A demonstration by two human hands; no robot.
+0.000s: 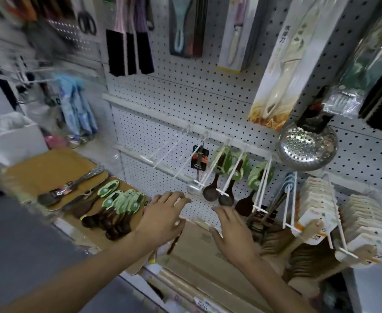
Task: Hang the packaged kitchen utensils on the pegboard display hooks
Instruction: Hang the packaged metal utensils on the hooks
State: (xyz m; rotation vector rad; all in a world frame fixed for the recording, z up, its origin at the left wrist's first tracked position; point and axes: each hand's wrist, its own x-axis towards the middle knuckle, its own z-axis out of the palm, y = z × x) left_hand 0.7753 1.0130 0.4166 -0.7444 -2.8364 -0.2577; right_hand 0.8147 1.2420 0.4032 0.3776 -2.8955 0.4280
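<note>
My left hand (162, 216) and my right hand (231, 232) hover with spread fingers in front of the white pegboard (208, 91), holding nothing. To the left, a pile of dark wooden spoons with green card labels (115, 205) lies on a cardboard box (50, 163), beside a steel ladle (70, 188). On the white hooks (181, 150) hang a small steel ladle (198, 168) and several dark wooden spoons with green labels (226, 177). The two leftmost hooks are bare.
A steel skimmer (307, 150) hangs at the right above racks of wooden utensils in white cards (316, 211). Boxed knives (282, 64), peelers and brushes hang higher up. Flat cartons (199, 251) lie under my hands. A white bin (11, 132) stands far left.
</note>
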